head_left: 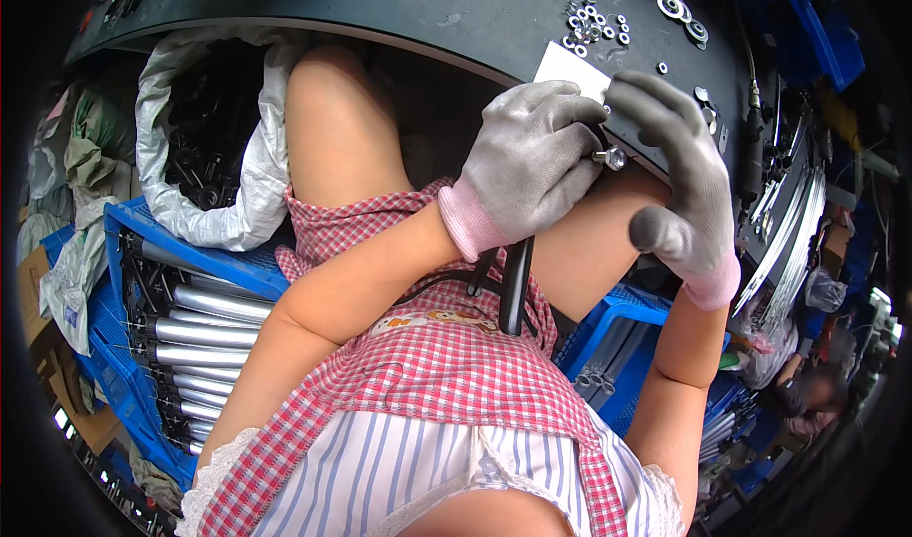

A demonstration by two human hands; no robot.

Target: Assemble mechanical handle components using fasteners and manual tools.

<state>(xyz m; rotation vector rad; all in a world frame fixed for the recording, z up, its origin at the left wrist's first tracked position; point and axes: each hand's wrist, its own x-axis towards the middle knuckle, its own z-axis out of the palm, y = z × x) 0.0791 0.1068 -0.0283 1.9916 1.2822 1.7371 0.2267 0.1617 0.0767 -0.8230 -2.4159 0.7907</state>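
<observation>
My left hand (532, 157), in a grey glove with a pink cuff, is closed around a black tube-shaped part (516, 295). Its lower end hangs over my lap, and the middle is hidden by the glove. A shiny metal bolt-like fitting (615, 159) sticks out beside the left fingers; how it joins the black part cannot be seen. My right hand (679, 176), gloved the same way, is just right of the fitting with fingers and thumb spread and nothing between them. Under the fingertips at the bench edge lies a white card (570, 72), partly covered.
On the dark bench (427, 24) lie small metal nuts (589, 26) and larger round washers (671, 5). A white sack (157, 176) holds black parts at left. Blue crates hold silver tubes (209, 333). Thin metal rods (793, 224) lie at right, below a hanging tool (753, 148).
</observation>
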